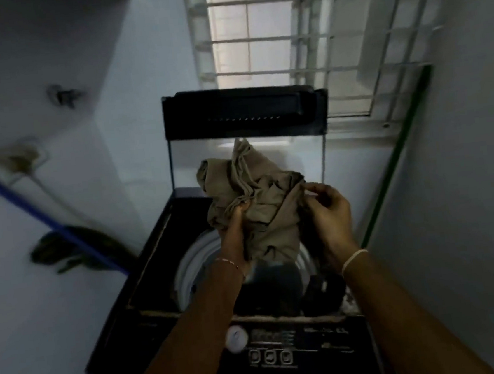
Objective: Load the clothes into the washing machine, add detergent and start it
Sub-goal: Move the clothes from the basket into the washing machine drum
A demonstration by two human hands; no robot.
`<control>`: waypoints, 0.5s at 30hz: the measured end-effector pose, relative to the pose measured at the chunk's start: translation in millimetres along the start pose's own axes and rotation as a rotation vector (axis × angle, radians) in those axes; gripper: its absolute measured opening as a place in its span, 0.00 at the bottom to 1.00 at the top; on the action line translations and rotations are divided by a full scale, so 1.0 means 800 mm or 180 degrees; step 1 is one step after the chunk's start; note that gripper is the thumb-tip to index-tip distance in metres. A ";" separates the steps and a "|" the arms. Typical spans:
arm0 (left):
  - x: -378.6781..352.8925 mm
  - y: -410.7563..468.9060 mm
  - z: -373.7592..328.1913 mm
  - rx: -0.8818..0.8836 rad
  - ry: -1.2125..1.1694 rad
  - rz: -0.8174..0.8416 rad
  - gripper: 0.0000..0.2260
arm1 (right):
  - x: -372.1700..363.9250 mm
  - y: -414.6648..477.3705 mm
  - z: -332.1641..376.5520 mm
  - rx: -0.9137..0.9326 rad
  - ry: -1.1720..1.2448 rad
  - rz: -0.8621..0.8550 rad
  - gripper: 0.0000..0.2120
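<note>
A crumpled olive-brown garment (255,192) hangs bunched above the open drum (276,278) of a black top-loading washing machine (152,288). My left hand (237,221) grips the cloth from below at its left side. My right hand (329,211) pinches the cloth's right edge between thumb and fingers. The machine's glass lid (244,111) stands raised at the back. Its control panel (286,344) with a white knob and three buttons lies at the near edge. Dark items lie low inside the drum.
White walls close in on both sides of the machine. A barred window (284,30) is behind it. A blue-handled mop (72,244) leans at the left and a green pole (395,159) at the right. A wall socket with a cord (21,158) is on the left wall.
</note>
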State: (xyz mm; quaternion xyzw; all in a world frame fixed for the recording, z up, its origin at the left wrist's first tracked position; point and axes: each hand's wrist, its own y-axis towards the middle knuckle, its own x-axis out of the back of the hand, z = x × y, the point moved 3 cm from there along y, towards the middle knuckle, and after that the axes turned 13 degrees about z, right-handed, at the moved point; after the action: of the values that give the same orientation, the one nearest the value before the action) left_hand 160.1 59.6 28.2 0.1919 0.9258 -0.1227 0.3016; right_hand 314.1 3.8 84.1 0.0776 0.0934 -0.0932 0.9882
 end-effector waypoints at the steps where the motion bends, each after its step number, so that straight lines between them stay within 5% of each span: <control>1: 0.014 -0.004 -0.010 0.0104 0.0092 -0.0001 0.25 | -0.009 0.011 -0.018 -0.0092 -0.0017 0.0090 0.14; 5: 0.085 0.006 -0.028 0.0417 0.0625 0.0268 0.17 | -0.040 0.032 -0.098 -0.0759 -0.0136 0.0405 0.31; 9: 0.145 0.031 -0.009 0.0738 0.0828 0.0287 0.11 | -0.047 0.040 -0.189 -0.1460 0.0257 0.0100 0.30; 11: 0.173 0.049 0.017 0.1113 0.0923 0.0323 0.15 | -0.043 0.043 -0.230 -0.1795 0.0335 0.0005 0.33; 15: 0.205 0.091 0.067 0.1854 0.1096 0.0443 0.42 | -0.014 0.057 -0.316 -0.2369 0.0093 -0.0340 0.37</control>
State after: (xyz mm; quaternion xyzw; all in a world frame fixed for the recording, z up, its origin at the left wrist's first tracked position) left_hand 96.4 153.2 -121.4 0.3505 0.8739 -0.3268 0.0811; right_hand 269.1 93.0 -153.2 -0.2905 0.1388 -0.1032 0.9411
